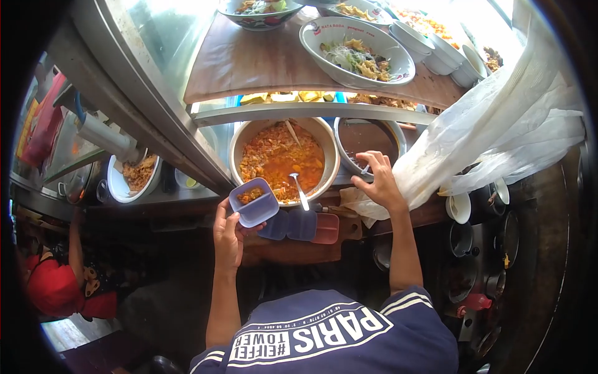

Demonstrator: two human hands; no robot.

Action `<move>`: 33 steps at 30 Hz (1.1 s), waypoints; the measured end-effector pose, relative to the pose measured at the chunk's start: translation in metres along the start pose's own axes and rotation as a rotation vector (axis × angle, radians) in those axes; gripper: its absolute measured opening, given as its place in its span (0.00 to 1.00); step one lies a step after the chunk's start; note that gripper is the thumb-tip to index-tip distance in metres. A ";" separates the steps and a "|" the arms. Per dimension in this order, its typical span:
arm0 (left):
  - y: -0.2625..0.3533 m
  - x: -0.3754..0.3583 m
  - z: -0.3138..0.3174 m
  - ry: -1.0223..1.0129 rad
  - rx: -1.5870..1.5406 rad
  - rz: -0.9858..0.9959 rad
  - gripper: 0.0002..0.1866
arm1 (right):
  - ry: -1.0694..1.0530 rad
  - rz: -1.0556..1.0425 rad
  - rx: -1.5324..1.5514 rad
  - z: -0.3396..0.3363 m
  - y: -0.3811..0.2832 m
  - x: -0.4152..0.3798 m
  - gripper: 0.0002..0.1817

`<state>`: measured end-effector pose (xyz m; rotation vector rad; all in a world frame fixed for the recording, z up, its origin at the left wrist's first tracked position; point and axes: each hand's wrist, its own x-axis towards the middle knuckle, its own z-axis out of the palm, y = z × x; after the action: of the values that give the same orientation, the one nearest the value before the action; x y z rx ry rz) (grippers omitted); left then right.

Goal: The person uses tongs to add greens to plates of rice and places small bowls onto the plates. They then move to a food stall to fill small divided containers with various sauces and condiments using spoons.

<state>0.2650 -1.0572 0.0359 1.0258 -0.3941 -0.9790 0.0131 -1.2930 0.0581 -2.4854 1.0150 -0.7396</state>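
Note:
My left hand (pixel 232 234) holds a small purple divided dish (pixel 265 207) at the lower left rim of a large pot (pixel 235 156). Some orange-brown food (pixel 250 195) lies in one compartment of the dish. Red-orange stew (pixel 274 149) fills the pot, with a metal spoon (pixel 301 192) and a pale utensil handle (pixel 291 132) in it. Over the near rim of a second pot with dark brown liquid (pixel 367 137), my right hand (pixel 377 181) has its fingers bent and partly spread, and nothing shows between them.
Blue dishes (pixel 302 224) and a red dish (pixel 326 229) sit on a wooden board (pixel 283 251) below the pot. A metal rail (pixel 311 113) and shelf with bowls (pixel 356 59) are above. White cloth (pixel 473 124) hangs right. A person in red (pixel 56 287) is at left.

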 end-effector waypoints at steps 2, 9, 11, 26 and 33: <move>0.004 0.002 0.010 -0.013 0.001 -0.005 0.20 | -0.039 0.017 0.058 0.002 0.017 -0.003 0.12; 0.003 0.036 0.054 -0.188 0.041 -0.040 0.21 | 0.283 0.008 0.049 -0.003 0.064 -0.003 0.05; 0.000 0.046 0.070 -0.244 0.056 -0.065 0.21 | 0.373 0.097 0.142 -0.006 0.071 -0.006 0.09; -0.038 0.098 0.134 -0.418 0.137 -0.151 0.19 | 0.540 0.373 0.715 -0.009 0.088 -0.034 0.13; -0.044 0.105 0.140 -0.405 0.141 -0.173 0.18 | 0.507 0.248 0.677 -0.012 0.083 -0.030 0.12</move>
<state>0.2042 -1.2263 0.0517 0.9983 -0.7257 -1.3353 -0.0573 -1.3292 0.0162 -1.5971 0.9849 -1.3920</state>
